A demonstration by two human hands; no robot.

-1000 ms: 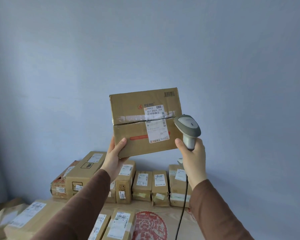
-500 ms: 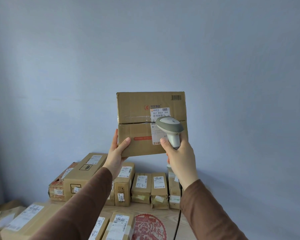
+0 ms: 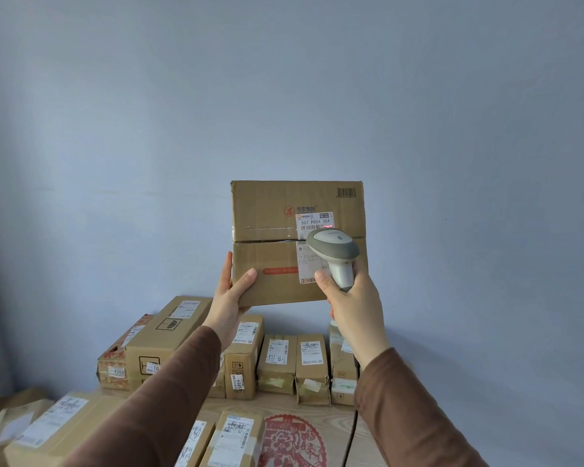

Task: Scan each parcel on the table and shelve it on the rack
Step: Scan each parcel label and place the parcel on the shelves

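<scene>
I hold a brown cardboard parcel [image 3: 273,244] upright in front of the blue wall. My left hand [image 3: 231,296] grips its lower left corner, thumb on the front face. A white shipping label [image 3: 312,220] sits on the parcel's right half, with a small red light spot on it. My right hand [image 3: 354,301] is closed around the grip of a grey barcode scanner [image 3: 334,252]. The scanner's head covers the label's lower part and points at it. The scanner's black cable [image 3: 351,433] hangs down toward the table.
Below, a wooden table [image 3: 341,416] with a red printed emblem carries several labelled cardboard parcels: a row [image 3: 294,364] along the wall, a bigger stack [image 3: 162,342] at the left, and more [image 3: 231,439] near the front. No rack is in view.
The scanner has moved left from beside the parcel to in front of its label, and a red light now shows there. The parcel has tilted to level and shifted a little right.
</scene>
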